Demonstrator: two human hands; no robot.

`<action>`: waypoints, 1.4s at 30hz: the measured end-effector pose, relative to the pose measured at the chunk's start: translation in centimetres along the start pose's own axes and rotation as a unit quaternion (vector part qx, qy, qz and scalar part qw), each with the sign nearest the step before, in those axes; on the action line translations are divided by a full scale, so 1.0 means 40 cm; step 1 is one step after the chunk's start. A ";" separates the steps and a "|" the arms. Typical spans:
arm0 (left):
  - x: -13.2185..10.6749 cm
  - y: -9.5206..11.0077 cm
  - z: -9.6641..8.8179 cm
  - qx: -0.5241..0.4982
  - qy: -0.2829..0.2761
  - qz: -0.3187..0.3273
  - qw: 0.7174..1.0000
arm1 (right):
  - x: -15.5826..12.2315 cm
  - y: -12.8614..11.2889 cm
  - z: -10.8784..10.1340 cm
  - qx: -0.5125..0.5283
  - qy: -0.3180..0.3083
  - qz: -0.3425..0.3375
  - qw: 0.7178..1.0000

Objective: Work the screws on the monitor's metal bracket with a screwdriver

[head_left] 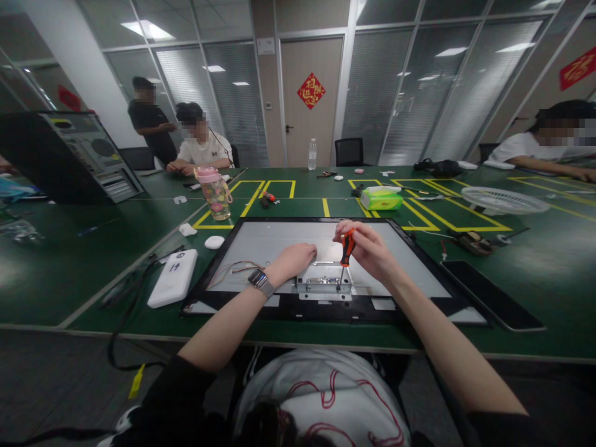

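A black-framed monitor panel (261,239) lies face down on the green table, its silver back up. A metal bracket (325,284) sits near its front edge. My right hand (367,245) is closed on an orange-and-black screwdriver (346,248), held upright with its tip down on the bracket. My left hand (294,257), with a watch on the wrist, rests knuckles-up on the panel just left of the bracket, fingers curled. Thin coloured wires (235,268) run across the panel to the left.
A white power pack (173,277) and black cable lie left of the panel, a dark slab (491,293) right of it. Farther back stand a pink-lidded bottle (213,193), a green tissue pack (382,198), a white fan grille (500,200). Other people sit at the far sides.
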State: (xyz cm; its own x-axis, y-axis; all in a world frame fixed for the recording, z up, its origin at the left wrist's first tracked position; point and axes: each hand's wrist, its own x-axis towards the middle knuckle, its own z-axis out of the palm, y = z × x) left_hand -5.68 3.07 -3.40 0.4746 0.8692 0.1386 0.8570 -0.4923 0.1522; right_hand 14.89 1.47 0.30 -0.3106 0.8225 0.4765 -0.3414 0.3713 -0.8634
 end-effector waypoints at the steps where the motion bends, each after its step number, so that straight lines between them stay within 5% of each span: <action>1: 0.000 0.001 -0.001 0.001 -0.001 0.000 1.000 | 0.000 0.001 -0.001 -0.002 0.002 0.004 1.000; 12: 0.001 0.007 -0.005 -0.003 -0.012 -0.018 1.000 | 0.001 -0.020 -0.011 -0.087 -0.099 0.006 0.991; 18: 0.001 -0.002 0.003 -0.001 -0.001 0.000 1.000 | 0.002 -0.016 -0.017 -0.273 -0.020 -0.054 0.960; 23: -0.005 0.004 -0.003 0.004 -0.003 -0.008 1.000 | 0.004 0.001 -0.018 -0.329 -0.017 -0.069 0.942; 29: -0.006 0.003 -0.003 0.002 0.001 -0.006 1.000 | -0.001 0.009 -0.017 -0.313 0.057 -0.091 0.944; 34: -0.004 0.000 0.003 0.004 0.007 -0.008 1.000 | 0.001 0.023 -0.004 -0.171 0.145 -0.083 0.971; 42: -0.002 -0.002 0.007 0.008 0.006 -0.002 1.000 | -0.015 0.080 0.046 -0.115 0.083 -0.048 0.989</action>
State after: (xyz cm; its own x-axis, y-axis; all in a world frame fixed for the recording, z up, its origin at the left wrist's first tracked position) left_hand -5.75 3.06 -3.68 0.4689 0.8704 0.1505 0.8620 -0.4880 0.1369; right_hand 12.35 1.35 -2.45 -0.1301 0.8312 0.5405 -0.1458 0.5232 -0.8396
